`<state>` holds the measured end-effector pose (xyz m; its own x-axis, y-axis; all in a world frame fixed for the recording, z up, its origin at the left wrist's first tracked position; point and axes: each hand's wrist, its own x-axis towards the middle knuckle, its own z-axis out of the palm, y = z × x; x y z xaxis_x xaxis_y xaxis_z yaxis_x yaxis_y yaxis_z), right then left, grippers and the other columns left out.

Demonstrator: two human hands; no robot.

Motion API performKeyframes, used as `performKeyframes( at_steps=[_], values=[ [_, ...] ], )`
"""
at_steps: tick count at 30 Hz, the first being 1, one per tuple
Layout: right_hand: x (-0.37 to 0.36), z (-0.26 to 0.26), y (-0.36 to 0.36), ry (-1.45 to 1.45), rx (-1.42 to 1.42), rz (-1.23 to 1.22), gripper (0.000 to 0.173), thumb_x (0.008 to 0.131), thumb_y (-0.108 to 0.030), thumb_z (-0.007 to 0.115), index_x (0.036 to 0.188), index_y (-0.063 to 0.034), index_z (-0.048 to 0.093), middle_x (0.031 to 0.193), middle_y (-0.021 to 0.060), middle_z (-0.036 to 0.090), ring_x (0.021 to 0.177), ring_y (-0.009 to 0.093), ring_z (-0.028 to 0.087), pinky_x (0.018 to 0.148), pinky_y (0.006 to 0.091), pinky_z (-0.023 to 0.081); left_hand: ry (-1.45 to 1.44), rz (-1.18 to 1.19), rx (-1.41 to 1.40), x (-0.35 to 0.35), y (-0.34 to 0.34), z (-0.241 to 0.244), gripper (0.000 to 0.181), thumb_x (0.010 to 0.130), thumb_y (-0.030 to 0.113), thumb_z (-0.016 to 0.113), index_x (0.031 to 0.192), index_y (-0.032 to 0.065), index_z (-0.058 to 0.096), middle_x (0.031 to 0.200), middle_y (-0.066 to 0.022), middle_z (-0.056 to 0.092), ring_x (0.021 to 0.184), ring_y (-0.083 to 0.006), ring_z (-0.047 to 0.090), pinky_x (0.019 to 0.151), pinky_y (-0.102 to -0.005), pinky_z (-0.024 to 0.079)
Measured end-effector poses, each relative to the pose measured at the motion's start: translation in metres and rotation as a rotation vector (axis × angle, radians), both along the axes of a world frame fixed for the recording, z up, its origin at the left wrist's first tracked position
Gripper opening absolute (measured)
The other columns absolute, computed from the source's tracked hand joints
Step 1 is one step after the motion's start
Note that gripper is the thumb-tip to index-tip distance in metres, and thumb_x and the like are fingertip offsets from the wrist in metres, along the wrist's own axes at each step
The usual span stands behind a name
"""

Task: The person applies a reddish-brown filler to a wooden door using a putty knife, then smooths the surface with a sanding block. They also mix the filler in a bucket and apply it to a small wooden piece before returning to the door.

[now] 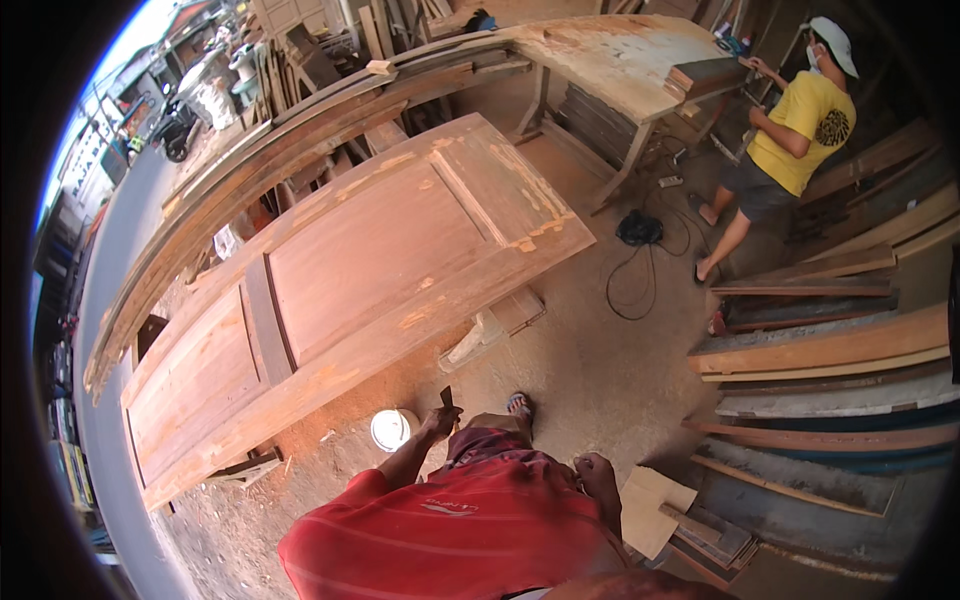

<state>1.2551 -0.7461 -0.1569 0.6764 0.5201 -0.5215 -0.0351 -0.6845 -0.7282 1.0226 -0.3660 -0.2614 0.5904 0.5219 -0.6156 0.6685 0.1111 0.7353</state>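
Observation:
My left hand (pixel 442 421) grips a putty knife (pixel 447 397) by its handle, the dark blade pointing away from me. Beside it on the floor stands a round white bucket (pixel 391 430). My right hand (pixel 594 469) hangs at my right side with its fingers curled; whether anything is in it cannot be told. Before me a panelled wooden door (pixel 367 270) lies flat on low supports. Patches of pale orange filler mark its frame, mostly near the far right end. Neither hand touches the door.
A wooden support (pixel 480 337) sticks out under the door's near edge. Long planks (pixel 300 142) run behind it. A person in a yellow shirt (pixel 806 124) stands by a workbench (pixel 600 60). Cables (pixel 630 285) lie on the floor; stacked boards (pixel 825 352) line the right, with paper (pixel 652 510) nearer me.

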Motion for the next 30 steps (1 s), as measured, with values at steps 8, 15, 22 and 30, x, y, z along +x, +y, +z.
performKeyframes(
  at_steps=[8, 15, 22, 30],
  values=[
    [0.17, 0.068, 0.088, -0.195, -0.108, 0.154, 0.034, 0.097, -0.025, 0.065, 0.114, 0.0034, 0.068, 0.09, 0.0149, 0.075, 0.081, 0.023, 0.074, 0.073, 0.0386, 0.056, -0.109, 0.469, -0.058, -0.047, -0.013, 0.022, 0.046, 0.106, 0.031, 0.049, 0.137, -0.0008, 0.062, 0.119, -0.0195, 0.072, 0.122, -0.0275, 0.066, 0.101, -0.0398, 0.05],
    [0.145, 0.091, 0.223, -0.336, 0.089, 0.766, 0.035, 0.096, -0.029, 0.066, 0.111, 0.0022, 0.07, 0.09, 0.0141, 0.074, 0.079, 0.022, 0.074, 0.075, 0.0387, 0.056, -0.134, 1.359, 0.084, -0.19, -0.189, 0.031, 0.054, 0.109, 0.035, 0.041, 0.126, -0.0131, 0.057, 0.067, -0.0119, 0.072, 0.089, -0.0224, 0.071, 0.086, -0.035, 0.054],
    [-0.067, 0.128, 0.235, -0.164, 0.352, 1.481, 0.046, 0.096, -0.031, 0.07, 0.128, 0.0006, 0.063, 0.095, 0.0175, 0.074, 0.091, 0.03, 0.073, 0.083, 0.0415, 0.055, -0.292, 1.325, 0.24, -0.175, -0.331, 0.137, 0.057, 0.111, 0.036, 0.034, 0.105, -0.0055, 0.072, 0.081, -0.0133, 0.076, 0.111, -0.0257, 0.064, 0.101, -0.0436, 0.051],
    [-0.256, 0.161, 0.121, 0.089, 0.289, 1.853, 0.042, 0.094, -0.029, 0.068, 0.126, -0.0032, 0.059, 0.109, 0.0272, 0.07, 0.105, 0.046, 0.068, 0.09, 0.0498, 0.053, -0.785, 1.352, 0.024, -0.182, -0.354, 0.212, 0.056, 0.109, 0.035, 0.051, 0.134, -0.0141, 0.055, 0.131, -0.0187, 0.065, 0.109, -0.027, 0.069, 0.096, -0.0399, 0.057]
  ],
)
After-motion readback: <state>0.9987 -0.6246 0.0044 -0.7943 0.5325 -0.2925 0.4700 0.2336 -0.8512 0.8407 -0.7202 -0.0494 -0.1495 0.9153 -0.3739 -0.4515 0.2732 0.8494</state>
